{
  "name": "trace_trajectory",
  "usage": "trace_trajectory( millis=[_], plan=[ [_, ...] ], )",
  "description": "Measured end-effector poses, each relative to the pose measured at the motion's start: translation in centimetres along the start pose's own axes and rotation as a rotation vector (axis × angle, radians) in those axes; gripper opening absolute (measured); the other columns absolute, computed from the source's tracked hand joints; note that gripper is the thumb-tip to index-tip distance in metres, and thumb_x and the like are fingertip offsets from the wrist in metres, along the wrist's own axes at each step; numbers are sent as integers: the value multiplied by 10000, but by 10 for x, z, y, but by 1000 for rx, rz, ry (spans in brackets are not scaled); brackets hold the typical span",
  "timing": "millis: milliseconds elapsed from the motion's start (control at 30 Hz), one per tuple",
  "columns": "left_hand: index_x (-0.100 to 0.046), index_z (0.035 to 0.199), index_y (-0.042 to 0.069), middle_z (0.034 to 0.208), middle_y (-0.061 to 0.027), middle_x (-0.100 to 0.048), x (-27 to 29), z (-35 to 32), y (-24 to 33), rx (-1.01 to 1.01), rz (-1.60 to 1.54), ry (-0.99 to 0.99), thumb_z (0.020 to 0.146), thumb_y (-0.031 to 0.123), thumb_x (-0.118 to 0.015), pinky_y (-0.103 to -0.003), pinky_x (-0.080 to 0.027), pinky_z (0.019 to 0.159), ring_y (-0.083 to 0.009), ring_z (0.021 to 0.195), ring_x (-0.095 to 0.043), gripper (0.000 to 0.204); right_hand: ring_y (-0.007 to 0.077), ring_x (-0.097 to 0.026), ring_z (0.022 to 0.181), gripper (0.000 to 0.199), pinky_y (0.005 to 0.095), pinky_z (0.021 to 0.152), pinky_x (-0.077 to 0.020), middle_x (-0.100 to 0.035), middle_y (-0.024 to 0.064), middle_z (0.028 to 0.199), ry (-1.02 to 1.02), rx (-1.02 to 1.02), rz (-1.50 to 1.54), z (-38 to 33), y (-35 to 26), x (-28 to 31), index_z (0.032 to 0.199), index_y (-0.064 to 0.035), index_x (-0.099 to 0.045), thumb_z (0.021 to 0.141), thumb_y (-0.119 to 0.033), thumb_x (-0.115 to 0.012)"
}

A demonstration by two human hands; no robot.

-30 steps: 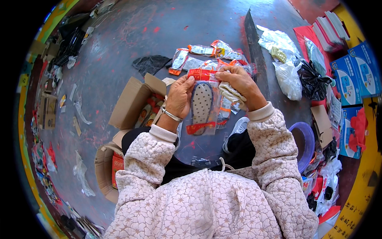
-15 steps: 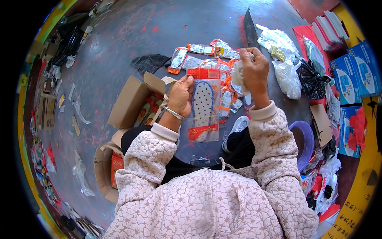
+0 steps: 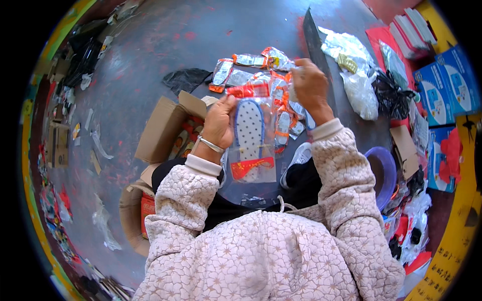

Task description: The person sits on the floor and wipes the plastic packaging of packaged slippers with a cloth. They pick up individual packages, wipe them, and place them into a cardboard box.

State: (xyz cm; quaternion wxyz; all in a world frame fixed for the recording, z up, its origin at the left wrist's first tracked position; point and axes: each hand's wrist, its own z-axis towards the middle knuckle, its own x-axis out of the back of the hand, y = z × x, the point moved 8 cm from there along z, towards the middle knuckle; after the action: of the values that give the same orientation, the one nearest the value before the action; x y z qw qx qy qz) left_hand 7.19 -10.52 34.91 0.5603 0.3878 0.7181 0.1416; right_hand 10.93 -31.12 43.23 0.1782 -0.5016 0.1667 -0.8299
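Observation:
My left hand [image 3: 219, 123] is closed on the upper left corner of a clear packet. Inside this insole packet [image 3: 249, 128] lies a white insole with dark dots and a blue edge, between a red top strip and a red lower band. It hangs upright above the floor between my feet. My right hand [image 3: 312, 89] is raised to the right of the packet, its fingers curled round a whitish, soft-looking bundle [image 3: 292, 94] mostly hidden by the hand. Beyond both hands, several orange and silver packets [image 3: 222, 72] lie on the floor.
Open cardboard boxes [image 3: 158, 128] stand at my left, and a purple basin [image 3: 384, 175] at my right. A dark flat blade-like strip [image 3: 315, 42], white plastic bags [image 3: 360, 95], a black bag [image 3: 390, 95] and blue boxes [image 3: 437, 100] are at the far right.
The packet has shifted slightly left and towards me with my left hand. My right hand has moved a little left and turned, hiding more of the whitish bundle.

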Motion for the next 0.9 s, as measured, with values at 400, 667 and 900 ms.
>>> trace_trajectory(
  millis=[400,667,900],
  plan=[
    [-529,1110,12,1054,-71,-586,-20,-8,-3,-23,26,-59,912,94,-463,-289,-470,826,-168,949,-577,224,199,-601,880,198,290,796,-461,-614,94,978,-367,123,776,-12,-75,-29,1007,-21,-588,813,-60,-574],
    [-540,1104,18,1054,-68,-589,-19,-10,-5,-29,-18,-53,909,81,-478,-275,-469,827,-163,961,-575,214,251,-592,903,314,311,809,-457,-597,112,1010,-421,252,742,-20,-94,-22,1091,-77,-605,777,-79,-616],
    [-534,1089,10,1042,-81,-592,-24,-9,1,12,-37,-176,917,74,-465,-268,-472,839,-148,952,-575,197,242,-606,824,256,328,692,-481,-602,95,908,-307,359,512,-20,-88,-12,1021,-85,-637,766,-91,-607]
  ],
)
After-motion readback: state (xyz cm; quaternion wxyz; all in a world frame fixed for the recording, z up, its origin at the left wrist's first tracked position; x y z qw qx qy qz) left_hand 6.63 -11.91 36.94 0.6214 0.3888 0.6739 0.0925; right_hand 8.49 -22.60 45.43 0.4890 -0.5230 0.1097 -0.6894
